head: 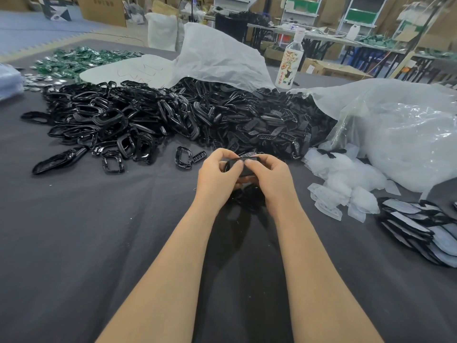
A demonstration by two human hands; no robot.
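**Item in hand:** small black plastic key-fob shell (244,170) with a grey button strip on its top edge, held above the dark grey cloth-covered table (99,243), near the middle and just in front of the heaps.

**Left grip** (217,175): bare hand, narrow, fingers curled round the shell's left end, thumb pressed on its face.

**Right grip** (269,177): bare hand, narrow, fingers curled round the right end, thumb touching the left thumb.

**Below the hands:** small clump of black parts (247,198) on the cloth.

**Far side:** heap of glossy black plastic frames (111,120), touching a heap of matt black button pads (267,125). One loose black frame (183,156) lies just beside the left grip.

**Right side:** translucent white plastic pieces (346,179), spilling from a clear plastic bag (408,134). A stack of black-and-grey flat pieces (420,229) lies at the right border.

**Open room:** bare cloth left of the forearms and between them. The table's near edge is out of view.
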